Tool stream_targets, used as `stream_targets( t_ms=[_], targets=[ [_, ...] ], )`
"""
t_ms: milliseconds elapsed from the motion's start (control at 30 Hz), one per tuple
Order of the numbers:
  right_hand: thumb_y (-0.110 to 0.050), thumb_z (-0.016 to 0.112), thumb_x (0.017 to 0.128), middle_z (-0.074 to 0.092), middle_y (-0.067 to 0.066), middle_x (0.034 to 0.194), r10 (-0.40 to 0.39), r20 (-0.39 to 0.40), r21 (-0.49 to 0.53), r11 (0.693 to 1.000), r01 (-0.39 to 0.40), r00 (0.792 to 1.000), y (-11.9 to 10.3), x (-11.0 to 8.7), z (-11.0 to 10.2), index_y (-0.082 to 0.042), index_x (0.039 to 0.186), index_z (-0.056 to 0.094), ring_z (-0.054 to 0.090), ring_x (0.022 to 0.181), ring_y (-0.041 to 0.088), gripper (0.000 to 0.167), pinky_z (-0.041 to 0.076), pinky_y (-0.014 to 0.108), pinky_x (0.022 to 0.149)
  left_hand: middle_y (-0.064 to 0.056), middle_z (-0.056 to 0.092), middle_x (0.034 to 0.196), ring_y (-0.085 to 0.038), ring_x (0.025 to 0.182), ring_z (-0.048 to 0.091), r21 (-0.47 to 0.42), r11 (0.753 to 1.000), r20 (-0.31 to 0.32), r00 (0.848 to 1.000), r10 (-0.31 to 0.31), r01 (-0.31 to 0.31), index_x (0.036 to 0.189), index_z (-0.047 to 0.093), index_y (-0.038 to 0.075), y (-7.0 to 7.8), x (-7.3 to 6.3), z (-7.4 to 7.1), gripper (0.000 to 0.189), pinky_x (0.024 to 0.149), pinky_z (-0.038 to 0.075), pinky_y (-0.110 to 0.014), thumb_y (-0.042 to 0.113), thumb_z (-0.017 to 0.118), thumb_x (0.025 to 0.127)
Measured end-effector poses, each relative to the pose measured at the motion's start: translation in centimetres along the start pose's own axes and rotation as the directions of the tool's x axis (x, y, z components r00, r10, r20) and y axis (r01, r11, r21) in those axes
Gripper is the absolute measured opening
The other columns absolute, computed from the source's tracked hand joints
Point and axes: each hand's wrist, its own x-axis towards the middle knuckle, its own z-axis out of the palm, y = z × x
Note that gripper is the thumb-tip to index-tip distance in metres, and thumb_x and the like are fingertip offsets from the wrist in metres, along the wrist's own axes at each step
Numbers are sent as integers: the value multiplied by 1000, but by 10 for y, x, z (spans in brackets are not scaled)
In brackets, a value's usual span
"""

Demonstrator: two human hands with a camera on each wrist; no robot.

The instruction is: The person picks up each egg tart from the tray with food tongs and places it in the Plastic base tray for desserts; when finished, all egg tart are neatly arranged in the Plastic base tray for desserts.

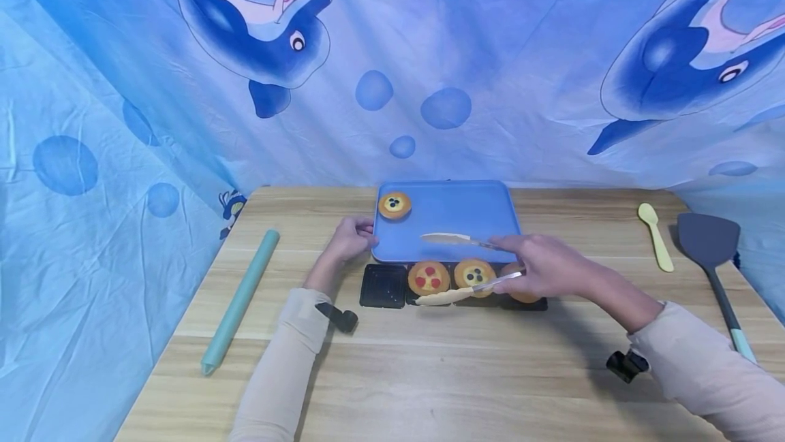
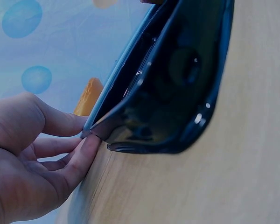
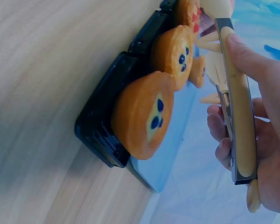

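Note:
My left hand (image 1: 349, 241) pinches the near-left edge of a blue tray (image 1: 466, 203), thumb on top and fingers beneath in the left wrist view. An egg tart (image 1: 394, 206) with dark berry dots sits in the tray's far-left corner. In my right hand (image 1: 548, 268) I hold food tongs (image 3: 240, 107) with beige tips, spread apart with nothing between them. They hover over a black compartmented container (image 1: 383, 287) along the tray's near side. It holds a red-dotted tart (image 1: 429, 277), a dark-dotted tart (image 1: 472, 272), and another tart (image 3: 142, 116) partly hidden by my right hand in the head view.
A teal rolling pin (image 1: 239, 302) lies on the left of the wooden table (image 1: 417, 387). At the right are a pale yellow spoon (image 1: 656, 238) and a dark spatula (image 1: 709, 241) with a teal handle end. A blue dolphin-printed curtain (image 1: 521, 74) hangs behind the table.

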Motion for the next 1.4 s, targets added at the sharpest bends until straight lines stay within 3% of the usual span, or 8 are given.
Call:
stream_targets(
  t_ms=[100, 200, 433, 800, 1067, 1267, 1333, 1400],
  targets=[
    [-45, 80, 81, 57, -6, 76, 6, -11, 9, 1000, -6, 1000, 1, 1, -3, 2, 141, 52, 36, 50, 3, 82, 35, 24, 45, -21, 60, 107, -30, 95, 60, 11, 1000, 1, 1000, 3, -3, 129, 55, -13, -1, 0, 0, 50, 83, 56, -35, -11, 66, 80],
    [-44, 81, 80, 49, -10, 67, -1, -26, 1, 1000, 1, 1000, 3, 3, -8, 1, 142, 50, 36, 50, 3, 83, 34, 23, 43, -21, 61, 106, -29, 94, 60, 15, 1000, 2, 1000, -2, 2, 129, 55, -13, -1, 1, 0, 50, 82, 56, -34, -10, 67, 80],
    [-49, 81, 78, 55, -2, 71, -61, -87, 1, 998, 61, 994, 6, 21, -25, 3, 141, 50, 40, 49, 5, 87, 38, 24, 43, -21, 61, 106, -30, 94, 61, 28, 1000, -7, 1000, 2, -2, 129, 56, -12, -1, 1, 0, 50, 82, 57, -34, -9, 68, 80],
    [-53, 76, 82, 59, -1, 65, 1, -89, 14, 1000, 1, 996, 20, 76, -33, 7, 143, 46, 53, 53, 11, 91, 46, 31, 51, -22, 61, 107, -32, 96, 61, 20, 1000, 1, 1000, -6, 6, 128, 56, -12, -3, 3, -1, 49, 82, 57, -34, -9, 67, 81],
    [-59, 72, 83, 35, -5, 46, 99, -42, 35, 995, -97, 994, 26, 113, -17, 0, 148, 42, 27, 38, 10, 93, 37, 29, 41, -22, 60, 109, -31, 97, 60, 4, 1000, -3, 1000, -13, 13, 130, 55, -13, -2, 1, 0, 51, 87, 55, -36, -11, 67, 80],
    [-59, 72, 83, 37, -3, 48, 133, 7, 2, 991, -133, 991, 30, 132, -4, 6, 146, 42, 25, 40, 9, 95, 43, 30, 50, -21, 58, 110, -30, 98, 59, -34, 999, -1, 1000, -21, 21, 131, 53, -13, -4, 4, 0, 53, 89, 54, -36, -13, 66, 79],
    [-58, 72, 83, 40, 1, 50, 146, 20, -9, 989, -146, 989, 31, 136, 0, 6, 145, 42, 25, 41, 10, 94, 43, 31, 51, -22, 60, 110, -31, 98, 60, -5, 1000, -3, 1000, -10, 10, 131, 54, -13, -4, 4, -1, 53, 88, 54, -37, -11, 67, 80],
    [-58, 72, 83, 52, 7, 60, 159, 26, -19, 987, -158, 987, 31, 139, 3, 6, 145, 43, 26, 41, 10, 94, 43, 32, 51, -22, 60, 109, -31, 98, 60, 4, 1000, -2, 1000, -4, 4, 130, 54, -13, -3, 4, -1, 52, 88, 54, -37, -10, 67, 80]
  ],
)
